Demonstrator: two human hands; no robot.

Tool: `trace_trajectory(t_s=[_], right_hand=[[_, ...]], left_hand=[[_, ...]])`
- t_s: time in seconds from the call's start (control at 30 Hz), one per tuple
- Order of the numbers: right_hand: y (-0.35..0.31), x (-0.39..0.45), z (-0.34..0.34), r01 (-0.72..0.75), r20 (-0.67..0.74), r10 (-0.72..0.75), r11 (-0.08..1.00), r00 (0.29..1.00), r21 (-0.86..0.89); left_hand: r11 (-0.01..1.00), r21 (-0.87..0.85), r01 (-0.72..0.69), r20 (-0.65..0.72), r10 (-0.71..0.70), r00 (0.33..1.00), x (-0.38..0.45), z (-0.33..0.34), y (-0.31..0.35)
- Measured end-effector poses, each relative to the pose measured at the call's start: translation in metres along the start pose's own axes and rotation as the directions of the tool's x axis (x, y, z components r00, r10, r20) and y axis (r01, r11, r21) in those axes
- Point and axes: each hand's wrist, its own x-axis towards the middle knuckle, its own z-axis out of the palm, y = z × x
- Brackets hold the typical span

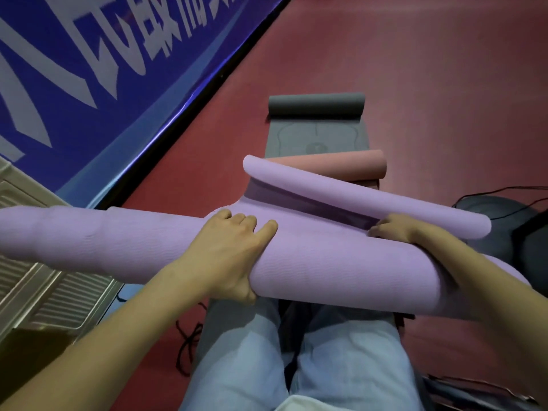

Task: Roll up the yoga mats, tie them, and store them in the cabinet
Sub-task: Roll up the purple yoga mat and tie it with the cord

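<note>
— Listing what we hold first: one purple mat (326,262), rolled thick and lying across our knees (296,351). What have the hands got?

— Our left hand (228,250) wraps over the top of the roll, thumb tucked underneath, fingers curled round it. Our right hand (394,229) presses on the roll's far side, fingertips curled into the seam where the loose flap (355,194) lifts away. The two hands sit well apart along the roll.

— Containers?

— One pale ribbed bin or crate (50,286) at lower left; we cannot tell what is in it. The roll's left end reaches out over it.

— Surface and room?

— Red floor (430,69). One grey mat (317,126) spread ahead of us, its far end curled into a roll. One pink mat (341,167) rolled, lying across the grey one just behind the purple flap. One blue banner (89,69) with pale lettering along the left wall.

— Edges, free ground?

— Black cables (186,345) on the floor beside our left leg; a dark bag (504,226) with a cable at right. Bare red floor lies beyond and right of the grey mat.
</note>
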Motion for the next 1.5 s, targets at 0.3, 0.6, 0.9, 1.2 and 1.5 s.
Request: trace_trajectory(t_s=[0.3,0.6,0.9,1.2,1.5], right_hand=[[-0.020,-0.016,0.007,0.028,0.054,-0.024,0.997,0.998,-0.075],[-0.028,-0.018,0.005,0.099,0.159,-0.069,0.977,0.985,-0.190],[-0.024,0.014,-0.012,0.004,-0.050,-0.002,1.000,0.999,0.028],[-0.037,-0.045,-0.029,0.130,-0.346,-0.065,0.977,0.936,0.170],[-0.029,-0.099,0.003,0.061,-0.516,-0.038,0.998,0.856,0.026]], left_hand=[[0.996,-0.042,0.079,0.206,-0.069,0.976,-0.032,-0.035,0.006],[0.982,-0.144,0.124,0.372,-0.062,0.926,-0.041,-0.037,0.021],[0.905,-0.376,0.202,0.448,-0.013,0.894,-0.002,-0.035,-0.012],[0.700,-0.643,0.310,0.468,0.038,0.883,0.014,-0.018,-0.044],[0.701,-0.686,0.195,0.273,-0.001,0.962,0.012,-0.018,-0.034]])
